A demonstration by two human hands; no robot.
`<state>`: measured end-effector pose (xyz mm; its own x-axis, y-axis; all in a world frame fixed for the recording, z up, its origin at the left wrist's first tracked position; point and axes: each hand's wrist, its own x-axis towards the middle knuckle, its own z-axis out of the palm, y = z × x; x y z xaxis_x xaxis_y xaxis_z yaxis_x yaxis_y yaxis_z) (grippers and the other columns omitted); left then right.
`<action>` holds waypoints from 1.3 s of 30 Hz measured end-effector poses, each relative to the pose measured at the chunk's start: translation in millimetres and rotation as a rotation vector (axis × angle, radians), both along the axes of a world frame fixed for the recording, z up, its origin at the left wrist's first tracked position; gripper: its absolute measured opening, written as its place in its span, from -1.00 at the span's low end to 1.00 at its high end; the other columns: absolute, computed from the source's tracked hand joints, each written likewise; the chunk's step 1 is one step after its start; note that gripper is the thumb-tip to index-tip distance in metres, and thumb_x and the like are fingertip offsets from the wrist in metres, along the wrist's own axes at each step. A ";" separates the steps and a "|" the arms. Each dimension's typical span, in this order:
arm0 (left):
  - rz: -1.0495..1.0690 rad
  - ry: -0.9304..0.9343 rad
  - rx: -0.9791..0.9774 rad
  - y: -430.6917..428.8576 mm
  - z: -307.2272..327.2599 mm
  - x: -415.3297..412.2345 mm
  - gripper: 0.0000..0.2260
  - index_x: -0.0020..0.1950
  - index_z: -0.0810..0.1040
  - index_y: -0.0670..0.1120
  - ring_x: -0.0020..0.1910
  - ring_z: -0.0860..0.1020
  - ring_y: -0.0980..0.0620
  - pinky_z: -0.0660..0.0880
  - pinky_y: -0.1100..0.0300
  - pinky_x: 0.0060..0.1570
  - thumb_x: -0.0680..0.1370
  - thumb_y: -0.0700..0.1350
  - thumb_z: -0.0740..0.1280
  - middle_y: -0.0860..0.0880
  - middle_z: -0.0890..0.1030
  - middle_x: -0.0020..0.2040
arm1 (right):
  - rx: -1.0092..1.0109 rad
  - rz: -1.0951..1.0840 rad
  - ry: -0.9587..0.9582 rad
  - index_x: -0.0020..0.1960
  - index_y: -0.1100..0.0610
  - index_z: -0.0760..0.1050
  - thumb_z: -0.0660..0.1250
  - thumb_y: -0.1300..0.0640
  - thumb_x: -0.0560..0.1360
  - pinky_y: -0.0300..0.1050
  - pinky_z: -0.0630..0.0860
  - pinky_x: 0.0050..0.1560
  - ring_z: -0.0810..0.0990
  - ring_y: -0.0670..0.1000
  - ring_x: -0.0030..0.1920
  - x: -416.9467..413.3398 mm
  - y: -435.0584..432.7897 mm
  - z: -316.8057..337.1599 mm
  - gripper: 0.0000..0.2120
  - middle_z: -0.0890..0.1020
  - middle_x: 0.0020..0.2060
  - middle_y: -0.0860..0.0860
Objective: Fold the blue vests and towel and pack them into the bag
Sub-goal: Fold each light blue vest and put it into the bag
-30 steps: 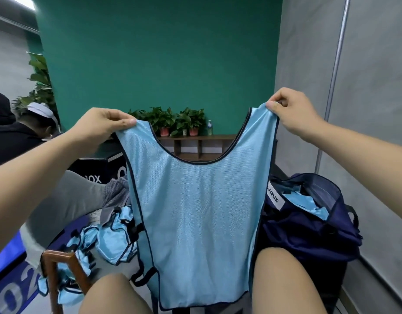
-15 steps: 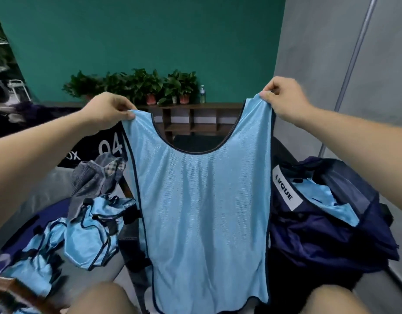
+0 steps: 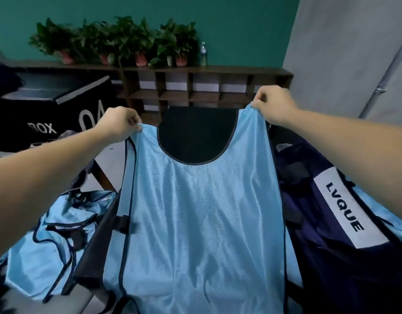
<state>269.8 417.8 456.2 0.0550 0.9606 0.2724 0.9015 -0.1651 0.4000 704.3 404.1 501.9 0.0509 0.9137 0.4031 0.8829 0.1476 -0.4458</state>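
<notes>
The vest (image 3: pixel 202 211) is shiny light-blue mesh with dark piping and a scooped neck, held spread out at centre. Just beside it on the right sits the navy bag (image 3: pixel 331 268) with a white LVQUE label; blue cloth (image 3: pixel 383 214) shows inside. A pile (image 3: pixel 55 241) of blue vests lies crumpled at left. The left hand (image 3: pixel 118 125) and right hand (image 3: pixel 274 105) each pinch a shoulder strap, arms outstretched.

A white label (image 3: pixel 348 208) on the navy bag (image 3: pixel 331 268), at the right, reads "LVQUE" in dark capitals. The black box (image 3: pixel 66 109) at the left carries "BOX" in white and, beside it, a large "04" whose second digit is partly covered.
</notes>
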 end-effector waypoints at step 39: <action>0.193 -0.248 -0.079 20.2 -75.4 1.9 -0.85 -0.13 0.64 -0.08 -0.15 0.62 -0.07 0.58 0.04 -0.16 0.52 -0.04 0.53 -0.04 0.69 -0.17 | -0.531 -0.044 0.270 0.02 0.17 0.55 0.39 0.25 0.57 -0.07 0.48 -0.18 0.56 0.11 -0.19 -79.9 33.4 -64.7 -0.96 0.63 -0.11 0.17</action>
<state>271.7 438.0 380.8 -0.1891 0.9655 0.1790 0.7864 0.0397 0.6164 624.4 437.5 437.2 0.1298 0.9815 -0.1409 0.7286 -0.1908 -0.6579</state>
